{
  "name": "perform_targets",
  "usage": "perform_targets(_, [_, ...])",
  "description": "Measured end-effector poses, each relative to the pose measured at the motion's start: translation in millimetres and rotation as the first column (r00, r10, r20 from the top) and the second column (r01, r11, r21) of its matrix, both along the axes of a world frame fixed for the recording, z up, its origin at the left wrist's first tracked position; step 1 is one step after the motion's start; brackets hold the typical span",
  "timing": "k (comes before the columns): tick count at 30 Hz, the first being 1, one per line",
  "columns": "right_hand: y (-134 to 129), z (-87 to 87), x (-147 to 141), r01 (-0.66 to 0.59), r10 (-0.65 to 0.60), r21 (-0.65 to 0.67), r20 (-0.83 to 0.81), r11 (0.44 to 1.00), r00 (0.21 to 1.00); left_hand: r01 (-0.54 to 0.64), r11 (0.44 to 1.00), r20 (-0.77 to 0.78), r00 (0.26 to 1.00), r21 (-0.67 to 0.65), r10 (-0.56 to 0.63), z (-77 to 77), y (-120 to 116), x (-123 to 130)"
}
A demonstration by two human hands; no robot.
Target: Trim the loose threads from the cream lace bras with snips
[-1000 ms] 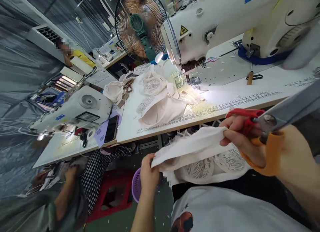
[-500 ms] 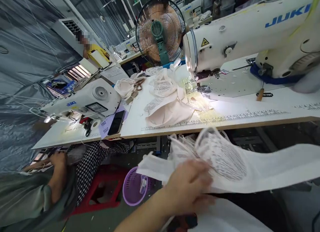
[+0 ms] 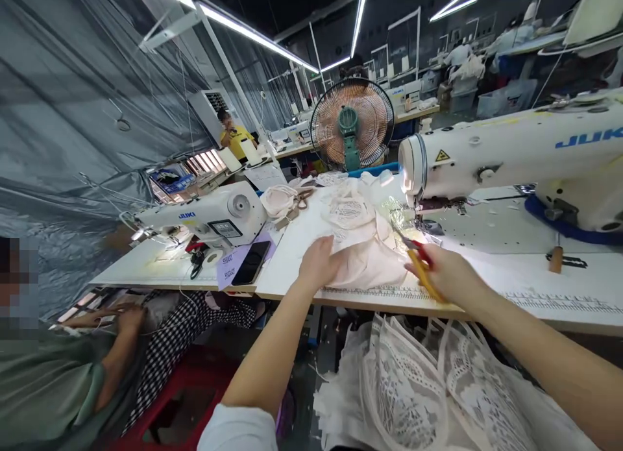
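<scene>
A cream lace bra [image 3: 365, 266] lies on the white sewing table, near the ruler marks. My left hand [image 3: 318, 264] is closed on its left edge, the fingertips partly hidden. My right hand [image 3: 445, 272] grips a pair of scissors [image 3: 422, 266] with red and yellow handles. Their dark blades point up and left, just right of the bra and below the sewing machine's lit needle area. Several more white lace bras [image 3: 409, 386] hang in a heap below the table's front edge, between my arms.
A large JUKI sewing machine [image 3: 491, 156] stands at the right, another [image 3: 209, 214] at the left. On the table lie a black phone [image 3: 252, 263] and a wooden-handled tool [image 3: 555, 257]. Behind stands a fan [image 3: 349, 123]. A co-worker [image 3: 53, 379] sits at the left.
My view has tilted up. The hand seen over the white bra below the table edge is gone from there; both hands are now over the table, scissors in the right.
</scene>
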State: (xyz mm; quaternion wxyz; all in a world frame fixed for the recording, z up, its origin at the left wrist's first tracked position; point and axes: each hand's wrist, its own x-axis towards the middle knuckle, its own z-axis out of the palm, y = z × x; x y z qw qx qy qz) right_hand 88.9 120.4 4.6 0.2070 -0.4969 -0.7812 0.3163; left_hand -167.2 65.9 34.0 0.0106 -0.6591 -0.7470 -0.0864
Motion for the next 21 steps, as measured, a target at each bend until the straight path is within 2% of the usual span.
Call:
perform_targets(2, [25,8.0,-51,0.011,-0.011,-0.006,0.029,1.0,1.0,-0.002,1.0,-0.019,1.0,0.02,0.003,-6.4,3,-2])
perform_targets(4, [43,11.7,-85,0.025,-0.023,-0.034,0.049,0.999,0.999,-0.017,0.999,-0.037,0.999,0.039,0.018,-10.5,2,-6])
perform_targets(7, [55,11.9,-102,0.032,-0.031,-0.051,0.026,0.998,0.999,-0.048,0.995,-0.045,0.998,0.082,0.051,-9.1,-6,-21])
perform_targets(11, [38,14.1,-76,-0.005,0.001,-0.05,-0.096,0.999,0.995,-0.144,0.971,-0.012,0.989,0.19,0.149,0.7,-42,-55])
perform_targets(13, [13,14.5,-52,-0.068,0.052,-0.079,-0.189,0.995,0.981,-0.191,0.941,0.021,0.981,0.28,0.193,1.1,-71,-70])
perform_targets(14, [-3,13.0,-40,-0.111,0.08,-0.111,-0.255,0.988,0.964,-0.189,0.906,0.045,0.982,0.379,0.186,-1.4,-88,-75])
perform_targets(15, [-21,9.9,-27,-0.163,0.105,-0.145,-0.341,0.976,0.934,-0.164,0.878,0.057,0.986,0.449,0.156,-5.8,-106,-77])
perform_targets(16, [-40,5.2,-15,-0.248,0.098,-0.222,-0.526,0.943,0.845,-0.127,0.859,0.06,0.992,0.496,0.112,-12.1,-123,-76])
perform_targets(17, [-60,-1.1,-4,-0.318,0.048,-0.302,-0.653,0.899,0.756,-0.086,0.846,0.06,0.996,0.527,0.064,-20.0,-141,-73])
perform_targets(18, [-78,-8.4,7,-0.341,-0.016,-0.361,-0.706,0.868,0.708,-0.053,0.846,0.062,0.998,0.53,0.024,-29.3,-157,-67])
perform_targets(19, [-95,-16.2,17,-0.364,-0.053,-0.413,-0.718,0.835,0.694,-0.037,0.855,0.073,0.997,0.517,-0.001,-39.0,-173,-59])
perform_targets(20, [-109,-23.5,26,-0.371,-0.063,-0.45,-0.701,0.812,0.711,-0.04,0.873,0.093,0.996,0.487,-0.007,-48.5,-186,-50])
perform_targets(21, [-120,-29.9,35,-0.344,-0.055,-0.454,-0.665,0.822,0.745,-0.056,0.898,0.121,0.993,0.436,0.002,-56.5,-198,-40])
